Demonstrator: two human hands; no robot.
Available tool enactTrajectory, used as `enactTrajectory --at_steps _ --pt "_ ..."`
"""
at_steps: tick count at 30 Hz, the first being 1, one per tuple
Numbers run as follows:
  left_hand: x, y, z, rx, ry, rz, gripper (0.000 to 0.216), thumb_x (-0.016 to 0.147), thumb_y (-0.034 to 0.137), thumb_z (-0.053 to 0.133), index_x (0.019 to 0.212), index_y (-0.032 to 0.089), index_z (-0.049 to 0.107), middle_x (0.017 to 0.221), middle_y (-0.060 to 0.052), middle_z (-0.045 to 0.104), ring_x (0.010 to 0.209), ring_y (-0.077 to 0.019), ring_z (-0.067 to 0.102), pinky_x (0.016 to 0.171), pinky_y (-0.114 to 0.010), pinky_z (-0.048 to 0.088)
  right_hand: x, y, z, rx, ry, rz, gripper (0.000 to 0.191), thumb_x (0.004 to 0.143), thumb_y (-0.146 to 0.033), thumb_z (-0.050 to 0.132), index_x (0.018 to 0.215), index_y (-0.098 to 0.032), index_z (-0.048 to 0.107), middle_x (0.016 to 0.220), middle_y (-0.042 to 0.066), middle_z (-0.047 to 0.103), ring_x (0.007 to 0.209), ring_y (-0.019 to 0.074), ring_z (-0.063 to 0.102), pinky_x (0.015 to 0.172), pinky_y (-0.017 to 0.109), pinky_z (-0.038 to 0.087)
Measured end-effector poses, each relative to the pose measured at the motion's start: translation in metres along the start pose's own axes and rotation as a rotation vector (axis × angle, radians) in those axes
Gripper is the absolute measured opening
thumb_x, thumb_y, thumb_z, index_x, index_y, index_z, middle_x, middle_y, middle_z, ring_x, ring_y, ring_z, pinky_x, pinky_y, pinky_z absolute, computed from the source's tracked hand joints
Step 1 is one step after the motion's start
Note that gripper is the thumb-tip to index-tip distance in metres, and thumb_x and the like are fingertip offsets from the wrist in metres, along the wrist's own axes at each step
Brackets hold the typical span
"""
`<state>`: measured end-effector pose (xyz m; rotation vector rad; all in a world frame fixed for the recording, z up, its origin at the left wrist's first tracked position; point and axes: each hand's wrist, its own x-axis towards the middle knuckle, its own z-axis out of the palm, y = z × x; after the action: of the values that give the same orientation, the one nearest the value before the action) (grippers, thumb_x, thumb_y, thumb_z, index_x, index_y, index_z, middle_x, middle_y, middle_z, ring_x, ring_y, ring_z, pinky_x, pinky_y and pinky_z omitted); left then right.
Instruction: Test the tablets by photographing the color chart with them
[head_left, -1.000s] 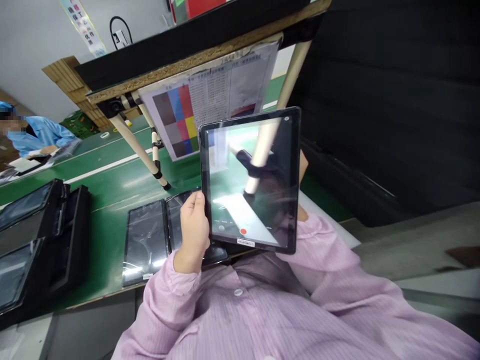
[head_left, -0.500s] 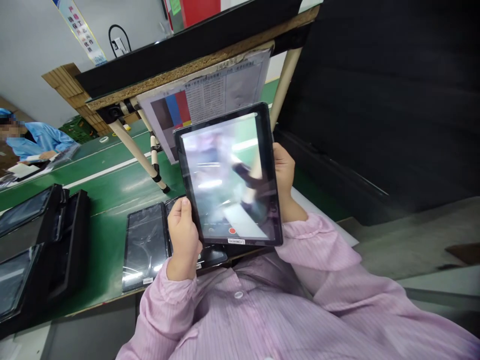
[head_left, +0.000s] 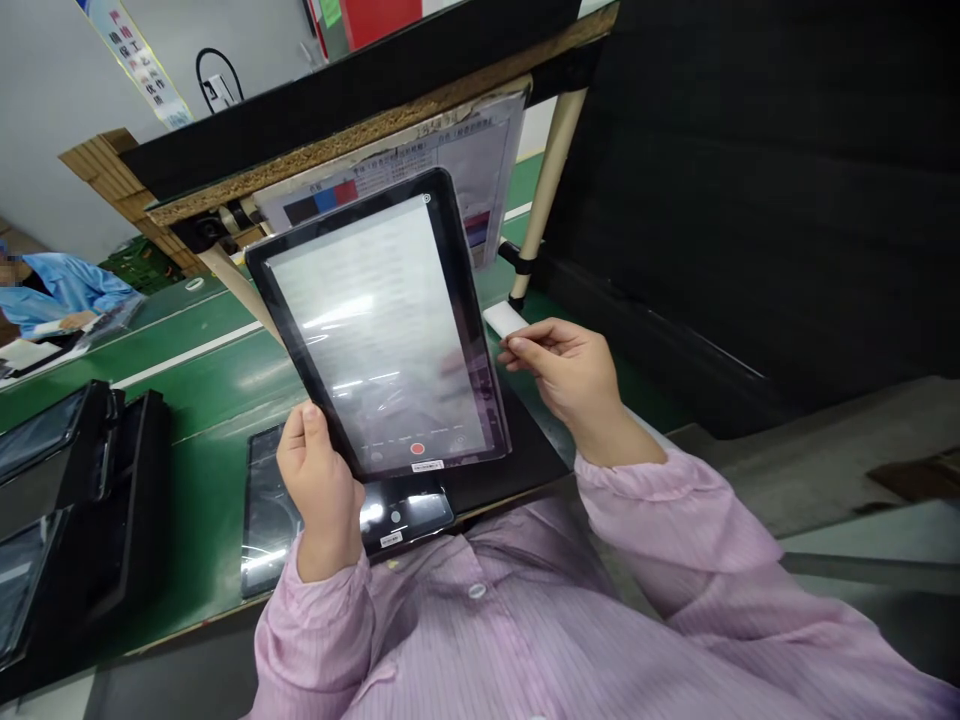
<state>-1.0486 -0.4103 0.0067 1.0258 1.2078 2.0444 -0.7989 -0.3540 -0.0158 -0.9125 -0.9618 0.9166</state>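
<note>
A black-framed tablet [head_left: 382, 330] is tilted up in front of me, its lit screen showing a blurred pale picture and a red record button. My left hand [head_left: 319, 480] is closed on its lower left edge, thumb on the front. Just off the tablet's right side, my right hand [head_left: 574, 375] pinches the end of a small white rectangular piece [head_left: 505, 320]; its exact kind is unclear. Beneath the held tablet lie a second tablet [head_left: 416, 515], screen dimly lit, and a dark tablet [head_left: 262, 520], partly hidden by my left hand.
On the left, a black tray [head_left: 142, 480] holds several tablets. Behind my tablet, a printed sheet [head_left: 480, 150] hangs from a board on a pipe frame [head_left: 551, 190]. A black panel [head_left: 720, 200] walls the right side. Across the green table, a person in blue [head_left: 67, 285] sits working.
My right hand has let go of the tablet's right edge and now pinches the white piece. My left hand has carried the tablet left and slightly up. The screen picture has turned paler.
</note>
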Motion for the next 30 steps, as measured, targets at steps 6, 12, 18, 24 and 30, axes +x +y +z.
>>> enactTrajectory --at_steps 6,12,18,24,30 --pt "-0.010 -0.011 0.002 0.046 -0.078 -0.101 0.037 0.090 0.050 0.068 0.073 0.017 0.061 0.068 0.003 0.053 0.064 -0.0109 0.047 0.063 -0.022 0.041 -0.020 -0.008 0.007 0.056 -0.239 0.024 0.046 0.083 -0.069 0.069 0.080 -0.023 0.072 0.088 0.004 0.072 0.069 0.0144 0.068 0.058 0.025 0.057" --pt "-0.013 -0.016 0.010 0.146 -0.106 -0.042 0.037 0.093 0.047 0.063 0.072 0.017 0.059 0.068 0.004 0.049 0.064 -0.0096 0.045 0.062 -0.020 0.039 -0.043 -0.006 0.027 0.152 -0.334 0.006 0.082 0.089 -0.076 0.054 0.158 -0.043 0.025 0.112 0.001 0.070 0.092 0.0210 0.070 0.079 0.038 0.060" --pt "-0.024 -0.015 0.005 0.305 -0.376 0.066 0.062 0.077 0.052 0.078 0.124 0.020 0.054 0.117 -0.009 0.063 0.107 -0.0224 0.064 0.095 -0.036 0.051 -0.039 0.000 0.026 0.089 -0.247 -0.104 0.067 0.097 -0.067 0.048 0.157 -0.042 0.031 0.109 0.000 0.068 0.096 0.0213 0.069 0.082 0.037 0.059" --pt "-0.037 -0.012 0.007 0.702 -0.370 0.190 0.107 0.061 0.047 0.088 0.145 0.016 0.029 0.144 -0.022 0.041 0.138 -0.0368 0.046 0.115 -0.054 0.039 -0.038 -0.002 0.025 -0.034 -0.259 -0.178 0.071 0.097 -0.074 0.040 0.160 -0.043 0.024 0.132 0.001 0.064 0.126 0.0257 0.061 0.100 0.042 0.055" --pt "-0.027 -0.012 -0.002 0.500 -0.526 0.151 0.093 0.074 0.058 0.078 0.144 0.019 0.031 0.140 -0.018 0.047 0.135 -0.0336 0.049 0.116 -0.053 0.038 -0.045 -0.009 0.028 0.021 -0.279 -0.173 0.075 0.095 -0.072 0.047 0.160 -0.045 0.022 0.134 0.001 0.063 0.122 0.0265 0.064 0.093 0.044 0.059"
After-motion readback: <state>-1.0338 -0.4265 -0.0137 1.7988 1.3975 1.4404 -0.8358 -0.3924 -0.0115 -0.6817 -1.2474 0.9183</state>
